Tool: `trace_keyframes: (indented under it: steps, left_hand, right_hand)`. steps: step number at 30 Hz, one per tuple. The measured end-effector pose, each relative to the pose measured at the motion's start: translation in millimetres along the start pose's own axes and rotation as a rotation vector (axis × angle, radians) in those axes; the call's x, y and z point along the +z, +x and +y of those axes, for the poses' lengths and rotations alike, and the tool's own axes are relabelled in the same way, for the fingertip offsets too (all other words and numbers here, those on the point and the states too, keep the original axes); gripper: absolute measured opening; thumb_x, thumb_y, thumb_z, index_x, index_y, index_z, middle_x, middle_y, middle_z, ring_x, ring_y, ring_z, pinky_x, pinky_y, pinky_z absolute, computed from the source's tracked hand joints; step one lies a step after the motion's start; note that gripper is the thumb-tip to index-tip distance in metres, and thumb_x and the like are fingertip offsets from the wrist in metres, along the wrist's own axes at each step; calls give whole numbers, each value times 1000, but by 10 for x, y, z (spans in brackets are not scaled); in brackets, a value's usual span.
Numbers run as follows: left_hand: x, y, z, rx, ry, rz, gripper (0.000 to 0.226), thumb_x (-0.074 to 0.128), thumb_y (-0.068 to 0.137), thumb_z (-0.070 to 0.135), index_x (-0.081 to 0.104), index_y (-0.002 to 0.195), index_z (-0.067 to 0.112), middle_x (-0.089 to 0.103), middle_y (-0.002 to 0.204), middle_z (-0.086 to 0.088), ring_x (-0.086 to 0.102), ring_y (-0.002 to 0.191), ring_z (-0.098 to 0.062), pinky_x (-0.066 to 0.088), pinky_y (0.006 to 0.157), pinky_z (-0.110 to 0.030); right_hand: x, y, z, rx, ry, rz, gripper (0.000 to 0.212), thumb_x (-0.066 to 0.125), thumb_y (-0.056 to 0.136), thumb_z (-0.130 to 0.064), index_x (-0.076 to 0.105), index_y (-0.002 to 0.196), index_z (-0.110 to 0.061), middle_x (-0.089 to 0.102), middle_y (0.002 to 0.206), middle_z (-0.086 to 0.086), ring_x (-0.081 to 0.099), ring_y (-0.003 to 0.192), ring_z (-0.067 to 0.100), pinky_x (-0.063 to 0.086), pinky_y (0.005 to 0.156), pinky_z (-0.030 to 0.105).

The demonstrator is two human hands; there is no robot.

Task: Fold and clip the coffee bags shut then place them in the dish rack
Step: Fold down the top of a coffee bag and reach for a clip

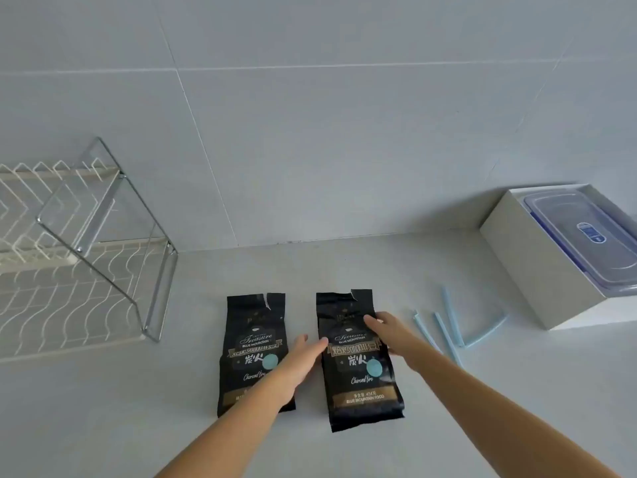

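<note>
Two black coffee bags lie flat side by side on the counter, tops torn open and pointing away from me: the left bag (253,336) and the right bag (358,370). My left hand (303,360) reaches across the left bag, fingers spread, fingertips at the right bag's left edge. My right hand (391,334) rests on the right bag's upper right side, fingers apart. Light blue sealing clips (448,326) lie on the counter just right of the right bag. The white wire dish rack (69,270) stands at the left.
A white box (537,270) holding a clear plastic lidded container (586,236) sits at the right against the tiled wall. The grey counter (172,408) spreads in front of the rack and below the bags.
</note>
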State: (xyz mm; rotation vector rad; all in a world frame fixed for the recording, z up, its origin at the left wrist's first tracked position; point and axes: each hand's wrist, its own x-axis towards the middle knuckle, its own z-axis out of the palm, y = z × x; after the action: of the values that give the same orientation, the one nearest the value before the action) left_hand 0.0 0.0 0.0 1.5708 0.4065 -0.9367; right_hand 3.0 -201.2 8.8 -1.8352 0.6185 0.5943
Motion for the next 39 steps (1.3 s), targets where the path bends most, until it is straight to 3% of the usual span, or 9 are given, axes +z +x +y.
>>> trace_keyframes:
  steps: [6, 9, 12, 15, 18, 23, 27, 32, 39]
  left_hand:
    - [47, -237, 135, 196, -26, 120, 20, 54, 92, 30, 61, 107, 19, 68, 106, -4, 65, 97, -18, 53, 87, -39]
    - [-15, -475, 313, 388, 2, 191, 25, 55, 92, 30, 67, 101, 11, 72, 97, -5, 67, 90, -18, 50, 71, -25]
    - [-98, -616, 349, 495, 82, 217, 37, 55, 91, 34, 65, 96, -1, 68, 86, -13, 65, 86, -23, 48, 74, -30]
    - [-107, -672, 356, 552, 180, 226, 35, 56, 90, 35, 66, 86, 1, 68, 82, -10, 65, 82, -22, 49, 76, -34]
    - [-114, -742, 456, 656, 167, 306, 22, 57, 91, 25, 66, 77, 11, 71, 79, -10, 67, 79, -21, 52, 69, -34]
    - [-152, -685, 551, 658, 350, 295, 15, 56, 91, 25, 64, 94, 13, 69, 91, -4, 65, 90, -18, 52, 72, -24]
    - [-195, -691, 483, 616, 291, 122, 12, 58, 90, 23, 64, 99, 20, 70, 99, 1, 65, 97, -13, 52, 79, -22]
    - [-286, -598, 290, 420, 433, -34, 36, 70, 81, 30, 61, 115, 21, 68, 113, 5, 60, 108, -11, 47, 98, -34]
    - [-283, -654, 286, 606, 519, 159, 25, 62, 87, 22, 64, 109, 11, 69, 101, 7, 65, 92, -8, 50, 74, -16]
  right_hand:
    - [70, -291, -134, -159, 80, 14, 18, 62, 88, -29, 63, 96, -13, 72, 83, 3, 70, 70, 15, 56, 62, 25]
    - [-31, -495, -304, -290, 55, -37, 14, 67, 85, -25, 68, 91, -12, 72, 83, 4, 69, 69, 11, 53, 57, 17]
    - [-15, -664, -290, -434, 52, 31, 4, 71, 81, -18, 70, 77, -18, 64, 79, 6, 57, 71, 11, 46, 62, 13]
    - [22, -740, -280, -461, -19, 63, 21, 72, 80, -15, 64, 61, -19, 56, 68, 6, 47, 65, 15, 38, 58, 17]
    - [-24, -798, -432, -518, 9, 130, 24, 74, 77, -12, 64, 59, -24, 63, 75, 12, 57, 67, 18, 49, 66, 26]
    - [-4, -735, -413, -438, -175, 104, 16, 71, 78, -25, 72, 81, -9, 73, 82, 14, 68, 76, 24, 56, 80, 48]
    - [-171, -760, -400, -433, -216, 28, 7, 75, 75, -16, 76, 82, -19, 75, 79, 2, 68, 74, 14, 55, 78, 36]
    - [-146, -775, -326, -390, -125, 4, 9, 74, 75, -10, 75, 81, -17, 76, 83, 8, 72, 78, 21, 58, 82, 41]
    - [27, -796, -292, -427, -26, 83, 29, 72, 77, -26, 66, 85, 1, 73, 86, 17, 70, 82, 30, 57, 76, 43]
